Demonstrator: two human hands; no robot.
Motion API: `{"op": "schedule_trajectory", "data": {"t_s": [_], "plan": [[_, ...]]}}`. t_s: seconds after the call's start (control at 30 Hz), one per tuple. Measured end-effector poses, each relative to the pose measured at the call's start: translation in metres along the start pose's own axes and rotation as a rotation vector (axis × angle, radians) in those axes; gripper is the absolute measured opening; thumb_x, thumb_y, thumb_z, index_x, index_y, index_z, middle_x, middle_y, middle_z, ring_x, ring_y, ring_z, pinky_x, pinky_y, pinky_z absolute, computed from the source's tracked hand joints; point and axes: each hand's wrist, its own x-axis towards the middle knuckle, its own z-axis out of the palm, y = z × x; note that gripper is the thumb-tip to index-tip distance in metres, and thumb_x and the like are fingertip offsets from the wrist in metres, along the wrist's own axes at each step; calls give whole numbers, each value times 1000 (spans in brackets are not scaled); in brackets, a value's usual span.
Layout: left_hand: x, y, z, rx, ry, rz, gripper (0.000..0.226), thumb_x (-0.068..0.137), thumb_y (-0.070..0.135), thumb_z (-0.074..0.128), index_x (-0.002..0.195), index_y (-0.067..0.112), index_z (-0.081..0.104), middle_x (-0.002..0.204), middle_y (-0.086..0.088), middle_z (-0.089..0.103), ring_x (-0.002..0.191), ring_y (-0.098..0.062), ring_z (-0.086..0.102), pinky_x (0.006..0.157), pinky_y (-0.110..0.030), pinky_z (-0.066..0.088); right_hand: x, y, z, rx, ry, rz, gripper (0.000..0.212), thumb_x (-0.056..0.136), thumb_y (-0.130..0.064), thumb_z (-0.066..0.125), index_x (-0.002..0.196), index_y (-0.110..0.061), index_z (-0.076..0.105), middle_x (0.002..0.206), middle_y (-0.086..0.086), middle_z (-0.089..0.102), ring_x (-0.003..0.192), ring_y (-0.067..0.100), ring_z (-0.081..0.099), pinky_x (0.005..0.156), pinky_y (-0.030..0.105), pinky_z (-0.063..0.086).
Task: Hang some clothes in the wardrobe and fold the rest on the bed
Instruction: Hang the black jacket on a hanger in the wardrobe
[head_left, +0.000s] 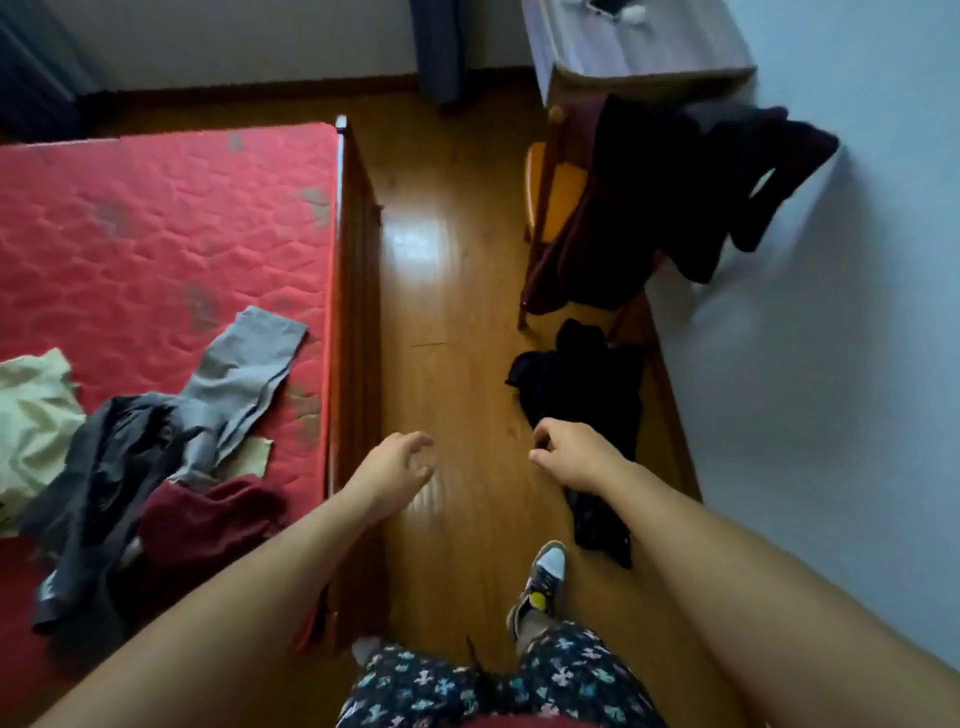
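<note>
My left hand (400, 462) reaches out over the wooden floor beside the bed, fingers loosely curled and holding nothing. My right hand (571, 457) is stretched forward in front of a black garment (576, 384) that lies on the floor. Its fingers are curled, and whether they pinch the cloth is unclear. On the red mattress (156, 218) sits a pile of clothes: a grey piece (244, 364), a dark grey one (104, 493), a maroon one (208, 519) and a cream one (31, 410). More dark clothes (665, 208) hang over a wooden chair (550, 192).
The bed's wooden frame (358, 312) runs along my left. A pale wall (831, 364) closes in on the right. A grey cabinet (634, 57) stands behind the chair, and a dark curtain (436, 47) hangs at the far wall. My feet stand on the floor strip (447, 291).
</note>
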Motion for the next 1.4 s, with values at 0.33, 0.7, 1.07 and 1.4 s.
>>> {"op": "schedule_trajectory", "data": {"t_s": [0.33,0.7,1.07,1.4], "plan": [[186,84,173,256,-358,182,50,97,29,61,144,35,45,141,0,46,109,-16,53,89,-26,44,74,243,69,130,-35,331,44,98,-41,55,137,-21,49,124,6,60,101,23,61,80,39,55],[419,-5,413,605,-465,242,58,96,24,61,149,34,40,153,-8,28,129,-31,47,100,-40,50,277,402,299,181,-57,514,59,98,-43,56,149,-20,35,146,12,39,130,35,42,100,52,48],[563,-55,545,968,-498,309,50,99,15,53,146,27,46,166,-11,-21,154,-35,-6,113,-54,36,402,472,417,244,123,664,60,98,-42,57,148,-20,31,143,14,48,128,39,47,98,55,42],[522,3,474,317,-161,348,20,91,13,52,83,15,70,72,1,68,63,-16,63,55,-33,49,363,443,347,850,399,733,47,103,-20,33,149,-12,43,145,18,52,120,33,55,87,32,40]]}}
